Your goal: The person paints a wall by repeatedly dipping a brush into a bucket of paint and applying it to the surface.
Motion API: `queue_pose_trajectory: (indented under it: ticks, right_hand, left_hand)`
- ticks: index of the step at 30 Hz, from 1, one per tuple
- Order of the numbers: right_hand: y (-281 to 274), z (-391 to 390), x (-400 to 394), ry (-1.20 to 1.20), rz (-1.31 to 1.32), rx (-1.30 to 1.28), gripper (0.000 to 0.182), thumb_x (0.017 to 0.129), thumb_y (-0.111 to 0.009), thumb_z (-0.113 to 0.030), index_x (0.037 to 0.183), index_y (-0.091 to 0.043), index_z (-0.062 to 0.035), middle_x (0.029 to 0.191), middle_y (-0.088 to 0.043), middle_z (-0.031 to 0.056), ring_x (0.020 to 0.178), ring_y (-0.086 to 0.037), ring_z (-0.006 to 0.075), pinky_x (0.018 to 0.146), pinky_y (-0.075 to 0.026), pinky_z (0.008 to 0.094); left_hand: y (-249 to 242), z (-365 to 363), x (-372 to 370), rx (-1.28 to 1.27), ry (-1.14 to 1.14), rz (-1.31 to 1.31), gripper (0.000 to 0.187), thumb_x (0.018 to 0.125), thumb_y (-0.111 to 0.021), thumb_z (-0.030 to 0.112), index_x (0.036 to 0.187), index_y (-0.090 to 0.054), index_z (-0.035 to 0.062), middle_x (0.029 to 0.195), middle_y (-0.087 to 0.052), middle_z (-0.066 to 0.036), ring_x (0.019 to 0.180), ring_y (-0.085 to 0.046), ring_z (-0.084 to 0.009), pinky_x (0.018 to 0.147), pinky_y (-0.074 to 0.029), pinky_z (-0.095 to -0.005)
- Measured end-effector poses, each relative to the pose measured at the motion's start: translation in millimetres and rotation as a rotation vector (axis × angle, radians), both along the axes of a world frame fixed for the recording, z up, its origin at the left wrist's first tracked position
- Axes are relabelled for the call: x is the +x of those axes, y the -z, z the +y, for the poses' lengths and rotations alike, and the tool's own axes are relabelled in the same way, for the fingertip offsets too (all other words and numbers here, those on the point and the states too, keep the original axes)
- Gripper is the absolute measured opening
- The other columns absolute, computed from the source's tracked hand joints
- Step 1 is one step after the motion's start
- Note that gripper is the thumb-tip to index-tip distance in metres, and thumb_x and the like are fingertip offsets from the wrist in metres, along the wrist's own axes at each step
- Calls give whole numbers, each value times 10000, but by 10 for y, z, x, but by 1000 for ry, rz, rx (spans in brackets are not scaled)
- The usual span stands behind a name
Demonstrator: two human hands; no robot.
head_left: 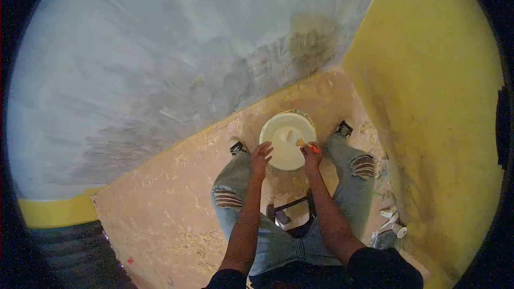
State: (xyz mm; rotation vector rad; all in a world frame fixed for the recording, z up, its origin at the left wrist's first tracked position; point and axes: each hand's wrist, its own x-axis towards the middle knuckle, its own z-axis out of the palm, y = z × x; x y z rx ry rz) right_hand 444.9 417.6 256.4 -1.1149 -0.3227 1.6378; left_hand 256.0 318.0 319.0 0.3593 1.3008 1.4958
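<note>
A white round bucket (285, 161) stands on the floor between the person's feet, with pale liquid inside. My right hand (311, 156) is closed on the red handle of a small tool (301, 142), perhaps a brush or scraper, whose yellowish part points into the bucket. My left hand (262, 156) is at the bucket's left rim, fingers apart, holding nothing visible. A pale patch shows near the tool's tip in the liquid; its nature is unclear.
A grey-white smeared wall (160, 64) rises ahead and left, a yellow wall (428, 85) at right. The tan floor (160, 198) has flaked debris. A white cup (400, 230) and plastic litter lie at right. A dark-framed seat (292, 203) shows between the legs.
</note>
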Motion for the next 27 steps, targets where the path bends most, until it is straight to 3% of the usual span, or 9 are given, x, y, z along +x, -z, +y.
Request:
queue_pose_trajectory:
  ticks: [3, 6, 8, 11, 13, 15, 22, 25, 27]
  right_hand:
    - [484, 84, -281, -85, -200, 49, 165, 831, -632, 33, 981, -606, -29, 907, -638, 79, 779, -647, 205, 711, -595, 340]
    - [858, 178, -487, -185, -187, 5, 196, 873, -629, -26, 1061, -630, 29, 898, -647, 111, 791, -663, 202, 745, -600, 339]
    - [1085, 219, -588, -195, -187, 12, 204, 848, -651, -26, 1045, -637, 27, 916, -661, 110, 813, -664, 198, 755, -589, 327]
    - [1511, 314, -798, -220, -224, 5, 202, 823, -672, -34, 1016, -650, 24, 928, -676, 107, 827, -663, 190, 763, -574, 314]
    - [1810, 314, -900, -232, -274, -31, 191, 824, -671, -41, 1003, -656, 24, 921, -676, 103, 819, -661, 184, 761, -572, 314]
    - [2061, 323, -981, -259, -394, 115, 177, 848, -679, -47, 1007, -648, 26, 908, -653, 100, 793, -647, 181, 769, -578, 322]
    - [2282, 256, -1261, -225, -311, 14, 208, 816, -709, -40, 1015, -659, -8, 887, -650, 62, 804, -626, 161, 751, -548, 301]
    - [2087, 285, -1314, -296, -503, 148, 198, 786, -702, -52, 969, -656, 7, 855, -677, 73, 791, -638, 153, 749, -535, 308]
    - [2020, 303, -1292, -458, -913, 298, 211, 765, -710, -41, 965, -644, -28, 830, -672, 81, 777, -633, 163, 733, -518, 317]
  left_hand:
    - [639, 191, -306, -82, -95, -117, 438, 930, -543, 282, 1318, -491, 87, 1332, -541, -81, 1173, -533, -242, 929, -441, -354]
    - [1186, 414, -507, -344, -28, 120, 449, 890, -604, 227, 1313, -512, 107, 1329, -530, -101, 1180, -506, -275, 958, -391, -448]
    - [1548, 503, -600, -329, 55, 586, 605, 786, -701, 138, 1338, -462, 70, 1364, -476, -144, 1230, -453, -330, 1029, -332, -476]
    - [2224, 575, -582, -534, 110, 906, 792, 669, -771, 101, 1360, -389, 40, 1373, -426, -188, 1247, -415, -381, 1069, -293, -498]
    - [2460, 618, -632, -508, 221, 869, 867, 648, -789, 119, 1383, -335, 33, 1368, -415, -207, 1260, -394, -393, 1079, -286, -495]
    - [2552, 697, -657, -476, 315, 823, 945, 627, -806, 136, 1405, -281, 27, 1362, -404, -227, 1272, -373, -405, 1090, -280, -493]
    - [2303, 808, -605, -592, 348, 770, 1159, 537, -855, 172, 1443, -149, 16, 1347, -390, -235, 1250, -389, -378, 1078, -289, -464]
    - [2483, 706, -569, -611, 338, 822, 1148, 543, -849, 152, 1441, -147, 11, 1339, -381, -229, 1251, -379, -366, 1075, -291, -460]
    - [2374, 673, -565, -554, 299, 819, 1130, 567, -839, 135, 1443, -137, 8, 1336, -373, -229, 1255, -370, -366, 1076, -289, -462]
